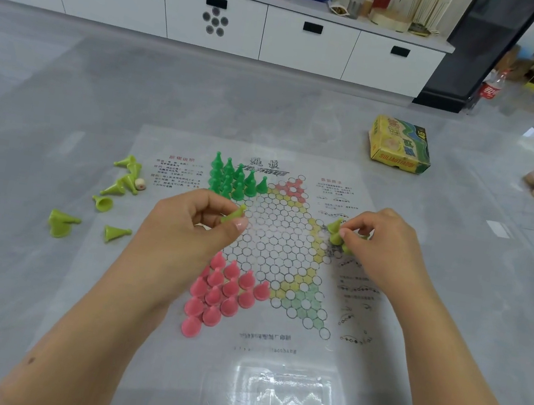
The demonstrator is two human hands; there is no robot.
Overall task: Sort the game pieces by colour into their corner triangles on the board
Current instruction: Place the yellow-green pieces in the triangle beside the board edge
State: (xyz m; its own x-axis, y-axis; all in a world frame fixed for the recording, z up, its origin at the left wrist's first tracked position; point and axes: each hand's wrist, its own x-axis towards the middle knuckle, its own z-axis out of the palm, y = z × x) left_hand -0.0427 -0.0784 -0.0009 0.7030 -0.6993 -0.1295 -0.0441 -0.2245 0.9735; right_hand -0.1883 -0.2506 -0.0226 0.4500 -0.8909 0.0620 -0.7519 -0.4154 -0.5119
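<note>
Glossy grey table (68, 86), paper board (272, 342) — left hand (192, 226) pinching lime cone (234, 215)

**Both your hands are working above the board**

Your left hand (191, 222) is hovering with its fingers curled, and thumb and forefinger are pinching something small. Your right hand (379, 243) is reaching to the right side, fingertips (345, 234) bent downward and pressing together. Both forearms are coming in bare from the lower edge.
</note>
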